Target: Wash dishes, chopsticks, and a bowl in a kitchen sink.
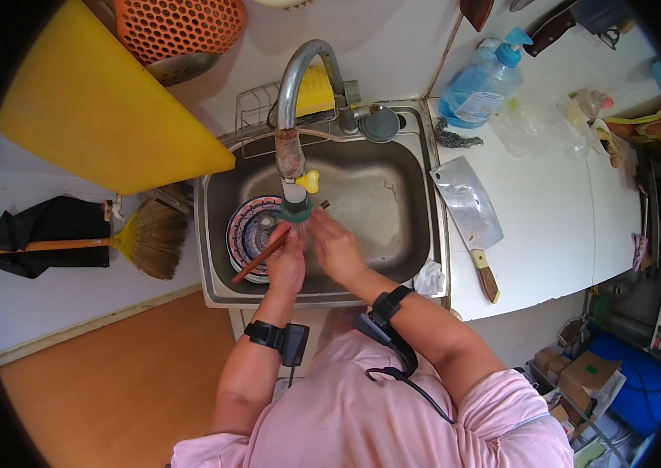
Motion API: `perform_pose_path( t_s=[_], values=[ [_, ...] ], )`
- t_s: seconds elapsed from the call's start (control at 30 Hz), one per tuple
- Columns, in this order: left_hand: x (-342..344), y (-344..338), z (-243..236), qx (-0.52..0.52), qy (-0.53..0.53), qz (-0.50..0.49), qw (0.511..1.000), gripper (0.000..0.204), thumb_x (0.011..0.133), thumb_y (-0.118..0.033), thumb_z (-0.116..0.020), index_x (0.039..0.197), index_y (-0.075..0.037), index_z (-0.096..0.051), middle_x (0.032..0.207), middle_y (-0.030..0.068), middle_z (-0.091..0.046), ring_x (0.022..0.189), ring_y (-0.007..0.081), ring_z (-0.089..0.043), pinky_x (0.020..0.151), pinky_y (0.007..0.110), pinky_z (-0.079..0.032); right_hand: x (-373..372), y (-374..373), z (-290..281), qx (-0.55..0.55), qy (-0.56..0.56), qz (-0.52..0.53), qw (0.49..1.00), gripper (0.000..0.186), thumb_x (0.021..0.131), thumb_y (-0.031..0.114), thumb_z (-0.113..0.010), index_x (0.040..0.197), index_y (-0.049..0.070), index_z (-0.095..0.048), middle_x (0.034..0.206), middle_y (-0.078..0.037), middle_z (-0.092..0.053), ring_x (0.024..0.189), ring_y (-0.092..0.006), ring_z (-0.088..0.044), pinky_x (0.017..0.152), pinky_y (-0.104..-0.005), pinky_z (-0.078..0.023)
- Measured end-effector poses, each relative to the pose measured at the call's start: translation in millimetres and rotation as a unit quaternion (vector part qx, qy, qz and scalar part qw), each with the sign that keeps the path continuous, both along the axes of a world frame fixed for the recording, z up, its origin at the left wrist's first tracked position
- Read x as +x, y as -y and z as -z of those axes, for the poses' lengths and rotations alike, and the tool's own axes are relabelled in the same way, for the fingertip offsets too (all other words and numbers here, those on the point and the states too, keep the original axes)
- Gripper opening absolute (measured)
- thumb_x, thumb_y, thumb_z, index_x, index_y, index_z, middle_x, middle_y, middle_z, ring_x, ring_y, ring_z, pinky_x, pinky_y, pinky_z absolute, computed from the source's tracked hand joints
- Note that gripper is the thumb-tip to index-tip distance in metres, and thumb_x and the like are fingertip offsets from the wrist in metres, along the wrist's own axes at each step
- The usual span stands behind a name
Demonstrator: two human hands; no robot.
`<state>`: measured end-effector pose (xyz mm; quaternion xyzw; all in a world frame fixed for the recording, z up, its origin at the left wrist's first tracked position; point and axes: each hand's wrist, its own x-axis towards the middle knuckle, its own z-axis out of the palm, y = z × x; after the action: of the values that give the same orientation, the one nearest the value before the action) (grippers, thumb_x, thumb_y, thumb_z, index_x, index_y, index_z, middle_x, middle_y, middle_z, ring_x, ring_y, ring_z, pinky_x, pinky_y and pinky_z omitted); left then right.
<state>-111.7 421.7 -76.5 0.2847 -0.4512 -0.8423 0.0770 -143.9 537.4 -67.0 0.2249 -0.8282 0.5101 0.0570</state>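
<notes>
Under the faucet head, my left hand [287, 264] is closed around reddish-brown chopsticks [256, 263]. Their near ends slant down to the left over a stack of patterned bowls [241, 226] in the sink. My right hand [337, 248] is closed at the other end, where a dark tip pokes out past its fingers. What looks like running water falls from the green-ended faucet [296, 204] between both hands. A yellow handle [312, 182] sticks out from the faucet's side.
The steel sink [381, 195] lies below my arms. A cleaver [475, 218] rests on the white counter to the right, near a blue soap bottle [479, 86]. At the left hang a yellow board [104, 101] and a straw broom [155, 238]. A wire rack [256, 113] stands behind the faucet.
</notes>
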Motion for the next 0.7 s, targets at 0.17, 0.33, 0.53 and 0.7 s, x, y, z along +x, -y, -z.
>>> perform_pose_path(
  t_s=[0.17,0.33,0.53,0.7],
  values=[
    [3,-1,-14,-0.048,-0.046,0.042,0.997,0.025,0.084,-0.002,-0.047,0.108,0.002,-0.046,0.109,0.0109,-0.049,0.102,0.0194,-0.047,0.092,0.033,-0.037,-5,1,7,0.046,0.039,0.062,0.996,0.042,0.065,-0.004,-0.048,0.106,0.002,-0.051,0.111,-0.018,-0.05,0.104,-0.031,-0.047,0.086,-0.0364,-0.041],
    [9,1,-24,-0.061,-0.032,0.039,0.997,0.024,0.084,-0.001,-0.045,0.108,0.002,-0.047,0.11,0.0109,-0.049,0.102,0.0199,-0.048,0.092,0.033,-0.038,-13,-6,17,0.044,0.077,0.039,0.995,0.042,0.065,-0.001,-0.048,0.107,0.003,-0.052,0.112,-0.015,-0.051,0.106,-0.0297,-0.047,0.086,-0.0362,-0.042],
    [9,3,-24,-0.037,-0.017,0.005,0.999,0.026,0.085,-0.003,-0.044,0.11,0.0,-0.047,0.111,0.0096,-0.049,0.1,0.0186,-0.049,0.089,0.033,-0.039,-4,-1,18,0.081,-0.032,0.003,0.996,0.043,0.065,0.0,-0.049,0.107,0.004,-0.052,0.111,-0.014,-0.051,0.105,-0.0278,-0.048,0.084,-0.0353,-0.042],
    [1,4,-28,0.022,-0.034,0.019,0.999,0.028,0.085,-0.004,-0.045,0.113,-0.002,-0.046,0.111,0.0082,-0.049,0.101,0.0183,-0.048,0.089,0.033,-0.039,-29,-19,59,-0.17,0.464,0.09,0.865,0.031,0.074,0.001,-0.048,0.104,0.002,-0.053,0.102,-0.012,-0.055,0.091,-0.0227,-0.056,0.077,-0.0305,-0.046]
  ],
)
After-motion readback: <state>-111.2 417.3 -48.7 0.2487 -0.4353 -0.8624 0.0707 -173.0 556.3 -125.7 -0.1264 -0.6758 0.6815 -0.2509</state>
